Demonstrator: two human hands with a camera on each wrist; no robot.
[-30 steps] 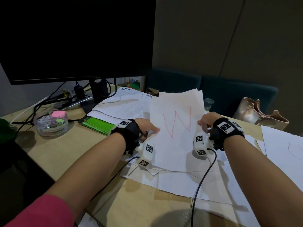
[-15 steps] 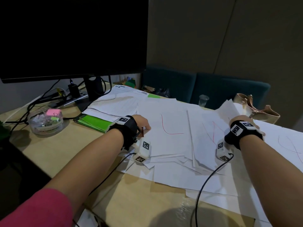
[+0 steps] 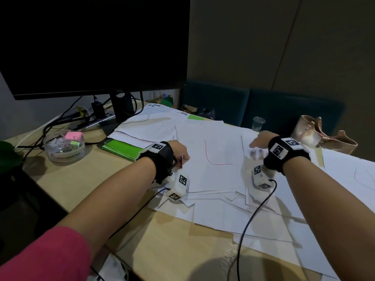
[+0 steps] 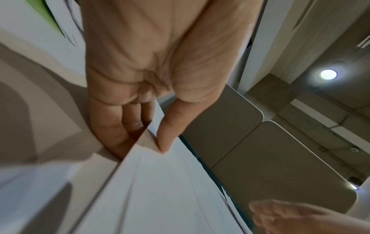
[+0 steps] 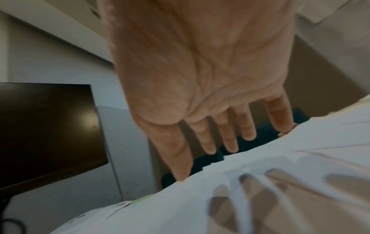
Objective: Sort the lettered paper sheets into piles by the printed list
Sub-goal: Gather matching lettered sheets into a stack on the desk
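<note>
at the stack's (image 3: 213, 175) nine o'clock edge the left hand (image 3: 179, 150) still pinches it; the right hand (image 3: 260, 139), now spread and empty, has dropped the n sheet at three o'clock, baring the l sheet (image 3: 218, 153) to sort next.

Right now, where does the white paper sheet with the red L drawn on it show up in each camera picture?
Head: the white sheet with the red L, centre, atop the stack.
Left wrist: its left edge, pinched by the left hand.
Right wrist: cannot tell it from the other white paper.
Shared landmark: the black monitor.
</note>
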